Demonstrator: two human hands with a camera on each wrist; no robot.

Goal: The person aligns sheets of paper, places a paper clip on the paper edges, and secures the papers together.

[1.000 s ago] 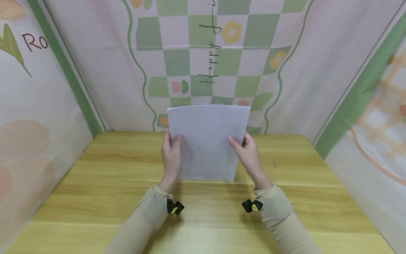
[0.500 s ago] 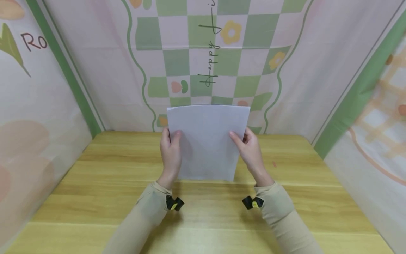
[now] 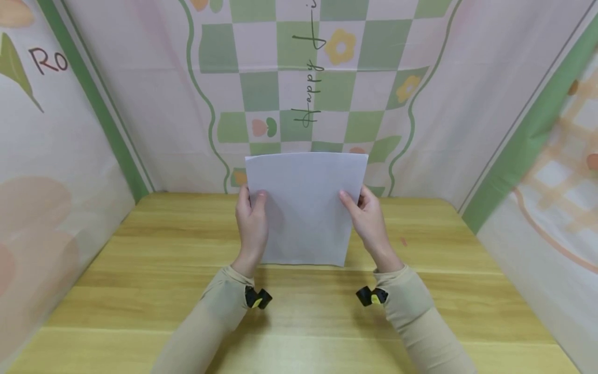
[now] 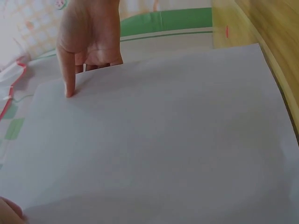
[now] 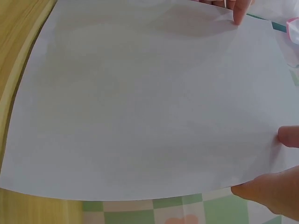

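Note:
White blank paper [image 3: 306,213] stands nearly upright over the table, held by both hands, its upper edge bowed slightly. At its left edge my left hand [image 3: 252,226] grips it, thumb on the near face and fingers behind. My right hand [image 3: 372,226] pinches the right edge the same way. In the left wrist view the right hand [image 4: 91,35] shows across the sheet, its thumb pressed flat on the paper. The right wrist view has the right thumb [image 5: 289,136] on the face and a finger [image 5: 266,190] at the edge. Fingers behind the paper are mostly hidden.
A wood-grain table [image 3: 299,322] lies beneath, with a small reddish mark [image 3: 404,241] on its right half. Printed cloth walls [image 3: 299,88] rise at the back and both sides. Each wrist bears a small black camera [image 3: 258,298] over a beige sleeve [image 3: 205,322].
Both hands have slid a little upward along the paper's side edges, mostly in the first half second. The paper itself stays almost in place.

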